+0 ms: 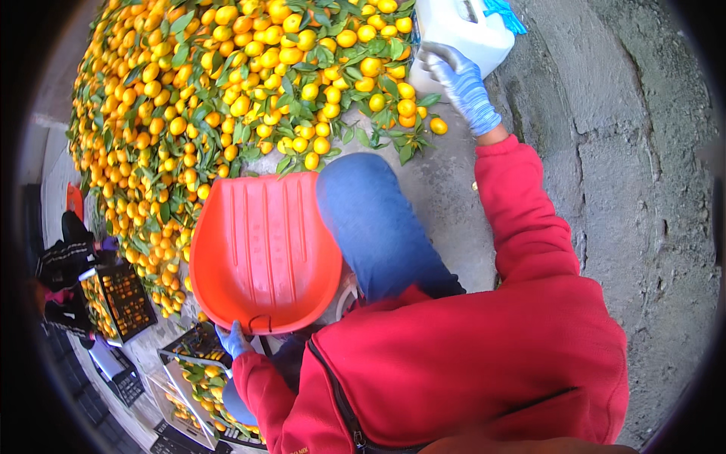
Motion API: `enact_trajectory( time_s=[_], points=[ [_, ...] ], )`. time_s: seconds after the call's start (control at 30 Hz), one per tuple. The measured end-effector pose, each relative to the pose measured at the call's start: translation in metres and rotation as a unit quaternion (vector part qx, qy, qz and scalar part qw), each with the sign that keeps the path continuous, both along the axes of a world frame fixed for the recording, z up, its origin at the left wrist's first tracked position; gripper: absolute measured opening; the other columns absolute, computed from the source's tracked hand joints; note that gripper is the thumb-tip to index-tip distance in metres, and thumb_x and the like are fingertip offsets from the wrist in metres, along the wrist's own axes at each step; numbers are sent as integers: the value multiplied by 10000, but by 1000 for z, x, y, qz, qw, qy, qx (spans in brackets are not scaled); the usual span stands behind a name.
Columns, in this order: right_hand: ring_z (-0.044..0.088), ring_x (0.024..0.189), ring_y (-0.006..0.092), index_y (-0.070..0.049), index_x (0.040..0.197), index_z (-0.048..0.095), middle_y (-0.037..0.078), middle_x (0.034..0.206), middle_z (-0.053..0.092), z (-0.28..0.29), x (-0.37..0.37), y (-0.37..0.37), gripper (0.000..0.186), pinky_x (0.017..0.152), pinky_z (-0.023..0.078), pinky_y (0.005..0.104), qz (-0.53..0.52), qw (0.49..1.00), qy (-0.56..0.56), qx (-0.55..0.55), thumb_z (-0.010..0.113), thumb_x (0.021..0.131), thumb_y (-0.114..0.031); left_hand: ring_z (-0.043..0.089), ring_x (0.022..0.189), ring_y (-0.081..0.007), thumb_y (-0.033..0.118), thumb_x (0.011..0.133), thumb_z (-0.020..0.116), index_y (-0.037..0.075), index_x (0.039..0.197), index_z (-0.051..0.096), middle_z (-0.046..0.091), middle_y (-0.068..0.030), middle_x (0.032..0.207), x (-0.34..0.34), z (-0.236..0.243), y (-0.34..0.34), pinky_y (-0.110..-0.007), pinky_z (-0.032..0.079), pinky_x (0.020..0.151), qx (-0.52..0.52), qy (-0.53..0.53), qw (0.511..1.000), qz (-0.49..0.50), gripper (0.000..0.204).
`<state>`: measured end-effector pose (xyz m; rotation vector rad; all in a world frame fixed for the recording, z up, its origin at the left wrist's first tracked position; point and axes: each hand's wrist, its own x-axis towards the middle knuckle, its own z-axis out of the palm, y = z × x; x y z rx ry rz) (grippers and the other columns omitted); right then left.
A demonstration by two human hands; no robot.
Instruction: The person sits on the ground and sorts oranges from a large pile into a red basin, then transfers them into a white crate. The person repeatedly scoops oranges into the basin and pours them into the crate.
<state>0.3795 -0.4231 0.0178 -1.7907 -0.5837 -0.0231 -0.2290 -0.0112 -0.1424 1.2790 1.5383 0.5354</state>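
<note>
A red plastic scoop (261,234), ribbed along its bed and with no fruit in it, lies at the edge of a big heap of mandarins (249,68) with green leaves. My left hand (234,339), in a blue glove, is closed on the scoop's near rim, beside a dark loop; part of its grip is hidden. Stretched far out to the right, my right hand (460,82) wears a blue and grey glove. Its fingers are bent but apart, with nothing seen between them. It is next to a white plastic jug (473,41); whether it touches the jug I cannot tell.
My bent knee (370,204) stands right of the scoop. Black crates (198,342) with mandarins stand at lower left. Beyond them, a person in dark clothes (68,257) is beside another filled crate (125,299). Rough grey concrete (628,189) spreads to the right.
</note>
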Motion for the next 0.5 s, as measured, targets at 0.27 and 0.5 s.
enact_trajectory(
  time_s=[0.27, 0.5],
  points=[
    [560, 1216, 325, 19, 1332, 525, 236, 1287, 588, -268, 38, -113, 712, 1020, 427, 378, -195, 858, 340, -332, 694, 842, -470, 568, 1110, -242, -106, 800, 585, 87, 1496, 311, 513, -114, 1368, -21, 22, -7, -342, 473, 942, -42, 134, 990, 17, 773],
    [511, 1258, 378, 2, 1403, 442, 263, 1356, 519, -344, 76, -80, 808, 1038, 422, 392, -245, 865, 270, -344, 741, 790, -431, 601, 756, -146, -11, 868, 607, 225, 1519, 281, 605, -60, 1196, 18, 25, -10, -305, 464, 528, -94, 216, 972, -6, 766]
  ],
)
